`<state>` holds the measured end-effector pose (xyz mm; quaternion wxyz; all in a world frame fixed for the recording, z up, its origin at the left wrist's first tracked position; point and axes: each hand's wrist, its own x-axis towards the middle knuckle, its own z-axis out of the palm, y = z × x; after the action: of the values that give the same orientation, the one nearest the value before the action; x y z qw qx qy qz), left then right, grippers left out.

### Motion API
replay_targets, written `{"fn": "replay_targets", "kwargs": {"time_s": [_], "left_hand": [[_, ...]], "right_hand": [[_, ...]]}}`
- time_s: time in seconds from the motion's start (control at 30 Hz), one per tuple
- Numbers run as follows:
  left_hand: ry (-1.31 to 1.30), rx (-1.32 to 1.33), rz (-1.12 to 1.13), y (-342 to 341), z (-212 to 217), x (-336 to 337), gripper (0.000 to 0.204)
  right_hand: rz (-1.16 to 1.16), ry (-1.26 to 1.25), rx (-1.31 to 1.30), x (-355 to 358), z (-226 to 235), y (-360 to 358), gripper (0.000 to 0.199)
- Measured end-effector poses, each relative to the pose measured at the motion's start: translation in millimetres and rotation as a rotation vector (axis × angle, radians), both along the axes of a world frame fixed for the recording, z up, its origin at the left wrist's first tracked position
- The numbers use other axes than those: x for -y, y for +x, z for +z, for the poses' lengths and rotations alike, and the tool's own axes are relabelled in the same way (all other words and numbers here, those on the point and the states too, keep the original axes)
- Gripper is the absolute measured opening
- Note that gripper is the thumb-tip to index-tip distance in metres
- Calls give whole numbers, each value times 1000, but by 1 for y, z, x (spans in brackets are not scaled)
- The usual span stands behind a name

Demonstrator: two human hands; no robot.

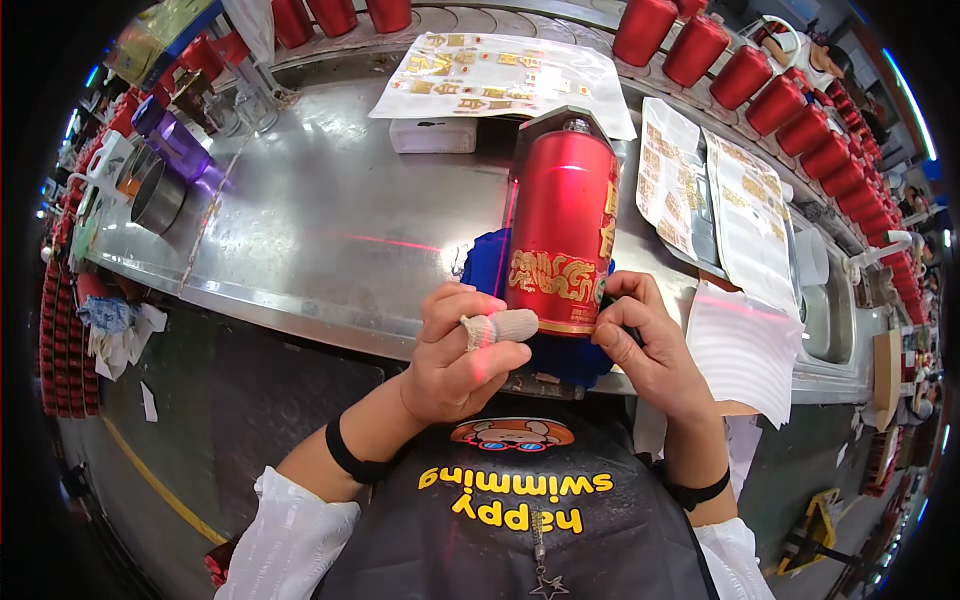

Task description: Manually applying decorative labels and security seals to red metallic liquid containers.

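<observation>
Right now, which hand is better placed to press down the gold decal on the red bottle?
Probably the left hand: its wrapped thumb already touches the gold decal. The right hand steadies the red bottle.

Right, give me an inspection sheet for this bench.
Surface: steel bench, shiny, crossed by a red laser line.
Job's things: red bottle with gold decal, lying over a blue cloth.
Clutter: decal sheets, white box, purple bottle.
Grippers: left hand, one finger in a cot, and right hand both touch the bottle's base.
Cables: nothing seen.
Surroundings: row of red bottles behind the bench.
</observation>
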<state>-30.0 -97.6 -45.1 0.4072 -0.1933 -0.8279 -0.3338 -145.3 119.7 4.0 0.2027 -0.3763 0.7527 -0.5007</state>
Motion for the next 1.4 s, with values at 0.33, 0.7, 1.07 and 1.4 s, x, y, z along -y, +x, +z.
{"fn": "replay_targets", "kwargs": {"time_s": [0.33, 0.7, 1.07, 1.4], "left_hand": [[-251, -63, -109, -15, 11, 8, 24], [-517, -255, -107, -35, 14, -2, 24], [-444, -130, -176, -30, 16, -3, 25], [-374, -71, -227, -25, 7, 1, 28]], "right_hand": [[73, -15, 288, -15, 1, -11, 21], [92, -64, 277, -23, -2, -11, 22], [89, -82, 270, -29, -10, -12, 21], [95, -102, 301, -33, -11, -12, 21]]}}
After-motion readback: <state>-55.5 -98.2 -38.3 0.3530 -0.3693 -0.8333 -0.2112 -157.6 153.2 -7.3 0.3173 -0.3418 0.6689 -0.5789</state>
